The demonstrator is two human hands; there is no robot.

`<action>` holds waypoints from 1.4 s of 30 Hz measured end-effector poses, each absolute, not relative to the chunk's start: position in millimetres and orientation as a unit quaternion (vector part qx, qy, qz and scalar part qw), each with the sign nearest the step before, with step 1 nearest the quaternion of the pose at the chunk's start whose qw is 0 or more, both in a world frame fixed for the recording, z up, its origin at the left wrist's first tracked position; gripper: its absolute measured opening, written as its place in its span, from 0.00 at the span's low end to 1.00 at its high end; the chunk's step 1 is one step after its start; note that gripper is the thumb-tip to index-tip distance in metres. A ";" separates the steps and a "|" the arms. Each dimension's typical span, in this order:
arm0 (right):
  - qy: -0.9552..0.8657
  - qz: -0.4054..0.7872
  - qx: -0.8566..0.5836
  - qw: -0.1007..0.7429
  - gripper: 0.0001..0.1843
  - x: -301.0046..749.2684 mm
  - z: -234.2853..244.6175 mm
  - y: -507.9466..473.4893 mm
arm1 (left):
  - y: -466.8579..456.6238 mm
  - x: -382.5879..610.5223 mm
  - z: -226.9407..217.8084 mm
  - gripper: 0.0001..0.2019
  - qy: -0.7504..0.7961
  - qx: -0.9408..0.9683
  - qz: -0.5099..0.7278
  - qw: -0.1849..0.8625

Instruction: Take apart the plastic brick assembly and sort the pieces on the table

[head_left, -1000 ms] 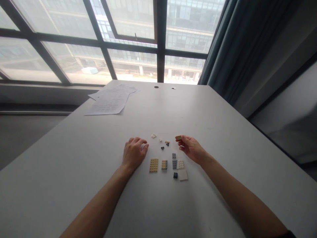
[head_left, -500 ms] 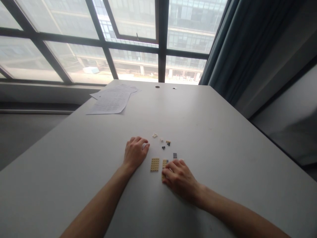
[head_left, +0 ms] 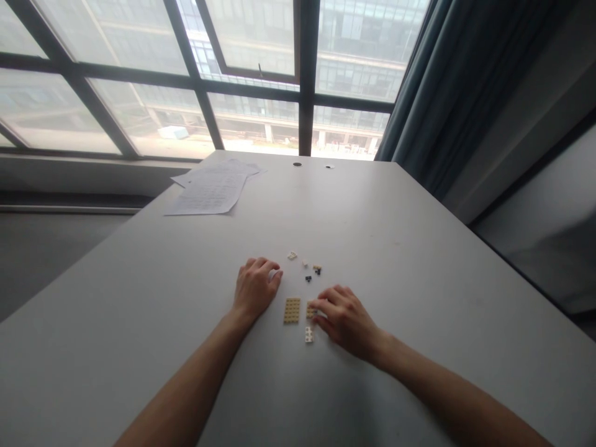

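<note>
My left hand (head_left: 255, 288) rests palm down on the white table (head_left: 410, 248), its fingers curled under with nothing visible in them. To its right lies a tan studded plate (head_left: 292, 310). My right hand (head_left: 343, 320) lies over the group of bricks beside that plate. Its thumb and forefinger close on a small tan brick (head_left: 310, 308), and the bricks under the palm are hidden. A small pale brick (head_left: 309, 334) lies alone just in front of the fingers. Several tiny pieces, a pale piece (head_left: 292, 255) and dark pieces (head_left: 308, 279) among them, are scattered beyond both hands.
Printed paper sheets (head_left: 209, 191) lie at the table's far left corner. Two small round holes (head_left: 297, 164) sit near the far edge, under the large window. A dark curtain (head_left: 433, 93) hangs at the right.
My right hand carried a tan brick from beyond the group down to the near bricks, then drew back slightly, uncovering the small pale brick. My left hand stayed put.
</note>
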State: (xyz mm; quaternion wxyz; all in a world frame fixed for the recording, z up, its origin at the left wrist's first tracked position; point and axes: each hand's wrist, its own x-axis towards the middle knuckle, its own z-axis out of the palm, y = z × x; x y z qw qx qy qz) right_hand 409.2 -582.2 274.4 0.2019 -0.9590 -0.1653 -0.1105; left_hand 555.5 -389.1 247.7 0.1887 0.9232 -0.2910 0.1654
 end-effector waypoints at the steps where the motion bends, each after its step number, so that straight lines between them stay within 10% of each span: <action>1: -0.163 -0.118 -0.957 0.209 0.11 419.3 275.9 -591.0 | -389.1 555.5 247.8 0.10 -0.291 0.923 0.165 0.188; 11: -0.202 -0.060 -0.967 0.141 0.25 498.5 263.7 -637.2 | -388.4 555.7 247.1 0.10 -0.295 0.921 0.165 0.191; 19: -0.178 -0.064 -0.969 0.160 0.12 502.1 259.8 -642.0 | -388.7 556.1 246.7 0.10 -0.292 0.921 0.161 0.201; 36: -0.186 -0.015 -0.973 0.137 0.19 497.4 267.1 -654.1 | -387.7 557.6 244.4 0.09 -0.300 0.919 0.167 0.195; 42: -0.120 -0.015 -0.961 0.250 0.11 497.1 262.7 -659.1 | -387.9 557.6 244.4 0.09 -0.303 0.918 0.165 0.197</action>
